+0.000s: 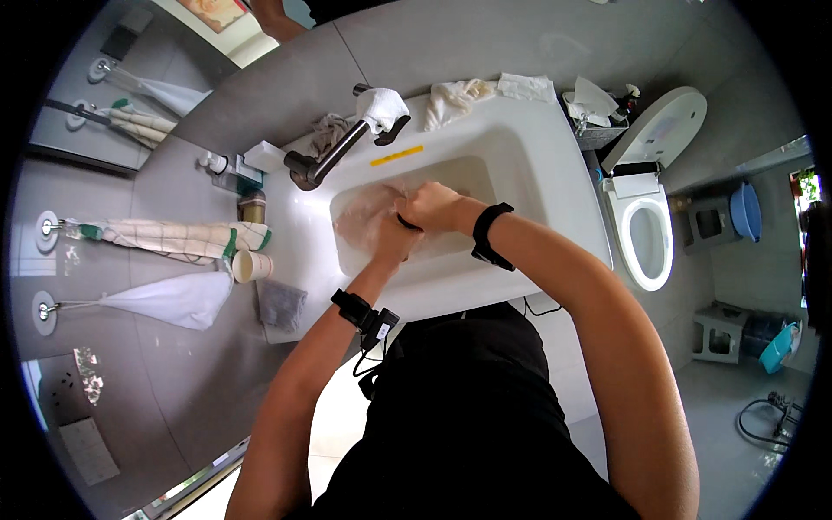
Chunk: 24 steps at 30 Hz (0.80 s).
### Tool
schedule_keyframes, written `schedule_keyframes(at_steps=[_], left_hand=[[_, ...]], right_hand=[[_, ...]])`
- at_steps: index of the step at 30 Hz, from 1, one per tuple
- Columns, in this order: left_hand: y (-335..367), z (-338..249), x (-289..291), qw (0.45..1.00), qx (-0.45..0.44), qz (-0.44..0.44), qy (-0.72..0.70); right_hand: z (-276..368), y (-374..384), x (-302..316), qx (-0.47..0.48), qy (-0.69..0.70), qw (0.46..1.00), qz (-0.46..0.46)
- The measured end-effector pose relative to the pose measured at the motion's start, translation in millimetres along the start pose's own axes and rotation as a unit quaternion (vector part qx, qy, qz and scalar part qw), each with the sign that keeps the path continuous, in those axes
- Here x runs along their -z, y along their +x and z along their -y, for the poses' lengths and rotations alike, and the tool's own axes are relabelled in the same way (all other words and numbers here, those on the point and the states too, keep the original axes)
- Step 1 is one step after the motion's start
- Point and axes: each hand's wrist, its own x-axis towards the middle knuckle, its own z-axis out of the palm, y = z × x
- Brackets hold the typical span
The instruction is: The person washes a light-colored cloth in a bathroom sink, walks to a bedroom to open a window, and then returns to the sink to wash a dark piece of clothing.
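Observation:
Both my hands are together in the white sink (529, 173), over the water in its basin. A thin, pale pinkish cloth (362, 212) spreads through the water at their left, wet and partly under the surface. My right hand (431, 206) is closed in a fist with a fold of the cloth at its fingers. Just below and against it, my left hand (394, 238) closes on the cloth too; its fingertips are partly hidden. A dark faucet (334, 156) reaches over the basin, with a white cloth (381, 109) draped on its end.
Crumpled cloths (457, 102) and a folded white cloth (526, 87) lie on the sink's back rim. At the left stand a pump bottle (227, 172) and a paper cup (251, 266); a grey cloth (282, 305) lies nearby. A toilet (646, 234) stands to the right.

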Motion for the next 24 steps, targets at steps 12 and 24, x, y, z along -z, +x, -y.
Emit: schedule_keyframes(at_steps=[12, 24], left_hand=[[-9.0, -26.7, -3.3, 0.968, 0.167, 0.044, -0.181], [10.9, -40.0, 13.1, 0.99, -0.132, -0.035, 0.038]], right_hand=[[-5.7, -9.1, 0.3, 0.028, 0.013, 0.996, -0.078], [-17.3, -48.2, 26.3, -0.455, 0.126, 0.881, -0.018]])
